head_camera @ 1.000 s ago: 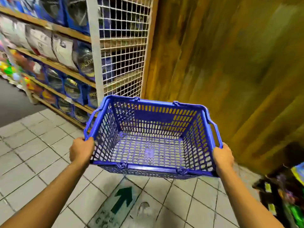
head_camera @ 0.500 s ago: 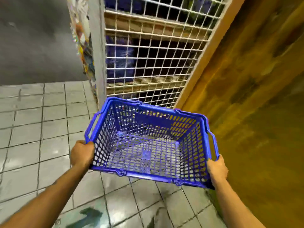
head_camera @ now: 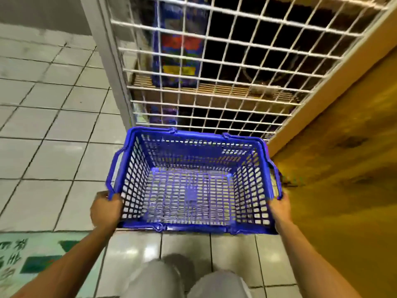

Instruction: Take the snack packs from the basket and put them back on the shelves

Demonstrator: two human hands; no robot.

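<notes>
at far left a green floor sign (head_camera: 32,260) with an arrow lies on the tiles (head_camera: 53,125), and next to it the left hand (head_camera: 105,210) grips the near left corner of the basket (head_camera: 194,229), its fingers curled round the rim just under the folded handle; the fingertips themselves are hidden behind the plastic. the basket is carried low over the floor, roughly level, its far end close to the foot of a white wire grid (head_camera: 214,67) that closes off the end of the shelves. through the mesh bottom only floor shows: no snack packs are in it. behind the grid a blue pack (head_camera: 178,44) stands on a lower shelf, too blurred to read. the right hand (head_camera: 280,206) holds the near right corner the same way, fingers wrapped over the rim, thumb not clear. further right is a yellow-brown wall (head_camera: 335,168). judging by the empty basket, the restocking itself looks finished and the step in hand is putting the basket away or setting it down. the next move likely calls for lowering it evenly with both hands, keeping the far rim clear of the grid and the right side clear of the wall, then letting go.
</notes>
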